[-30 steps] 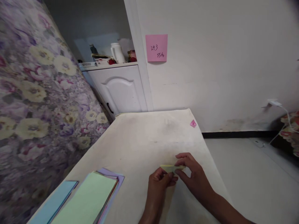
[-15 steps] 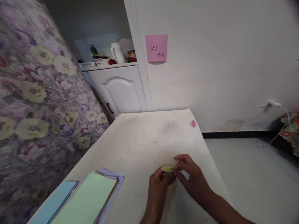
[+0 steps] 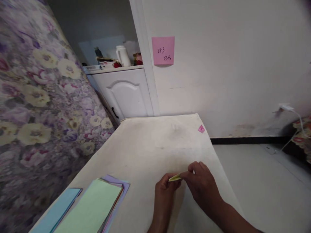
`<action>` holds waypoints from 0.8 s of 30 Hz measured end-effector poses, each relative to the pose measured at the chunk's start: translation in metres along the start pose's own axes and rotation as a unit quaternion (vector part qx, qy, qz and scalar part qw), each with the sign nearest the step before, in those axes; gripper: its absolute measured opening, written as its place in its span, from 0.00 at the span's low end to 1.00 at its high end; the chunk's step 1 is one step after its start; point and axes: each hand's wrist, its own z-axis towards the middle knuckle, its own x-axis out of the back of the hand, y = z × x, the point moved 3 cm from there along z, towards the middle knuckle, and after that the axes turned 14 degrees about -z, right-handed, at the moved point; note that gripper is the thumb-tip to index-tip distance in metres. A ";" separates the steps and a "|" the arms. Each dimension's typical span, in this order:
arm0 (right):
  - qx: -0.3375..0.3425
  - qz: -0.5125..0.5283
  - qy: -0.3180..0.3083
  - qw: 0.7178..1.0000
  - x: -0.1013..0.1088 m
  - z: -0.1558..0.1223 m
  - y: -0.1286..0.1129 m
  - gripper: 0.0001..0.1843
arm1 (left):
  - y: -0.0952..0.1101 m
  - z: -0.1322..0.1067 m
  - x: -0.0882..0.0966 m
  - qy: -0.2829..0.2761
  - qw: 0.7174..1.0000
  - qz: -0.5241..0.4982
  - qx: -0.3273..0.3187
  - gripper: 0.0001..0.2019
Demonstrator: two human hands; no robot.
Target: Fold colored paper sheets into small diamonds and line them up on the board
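A small folded piece of yellow paper (image 3: 175, 177) is held between my two hands, just above the near part of the table. My left hand (image 3: 166, 189) has its fingers closed round the paper's left and lower side. On the other side, my right hand (image 3: 201, 181) pinches the paper's right end between thumb and forefinger, its other fingers curled. The fingers cover part of the paper, so its full shape is hidden.
A stack of coloured paper, light green on top (image 3: 93, 204), lies on the table (image 3: 145, 139) at front left, beside blue sheets (image 3: 60, 207). A small pink folded paper (image 3: 201, 129) sits at the far right corner. A pink note (image 3: 163, 50) hangs on the wall.
My right hand's fingers have closed in from a looser, spread position to a pinch on the paper's right end. The paper now tilts up to the right. My left hand stays nearly in place.
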 end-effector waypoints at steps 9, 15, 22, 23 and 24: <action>-0.010 0.156 -0.058 0.986 -0.016 -0.010 -0.002 0.16 | 0.003 -0.003 -0.003 0.011 0.996 0.076 -0.045 0.07; -0.028 0.258 -0.058 0.964 -0.016 -0.007 -0.005 0.13 | 0.007 -0.006 -0.007 0.005 0.994 0.099 -0.055 0.09; -0.054 0.269 -0.095 0.957 -0.012 -0.004 -0.005 0.09 | 0.010 -0.006 -0.011 -0.025 0.998 0.041 -0.029 0.13; -0.054 0.274 -0.095 0.955 -0.011 -0.004 -0.005 0.09 | 0.009 -0.005 -0.011 -0.028 0.999 0.025 -0.020 0.13; -0.054 0.277 -0.095 0.955 -0.010 -0.003 -0.004 0.08 | 0.008 -0.005 -0.011 -0.031 0.999 0.009 -0.010 0.13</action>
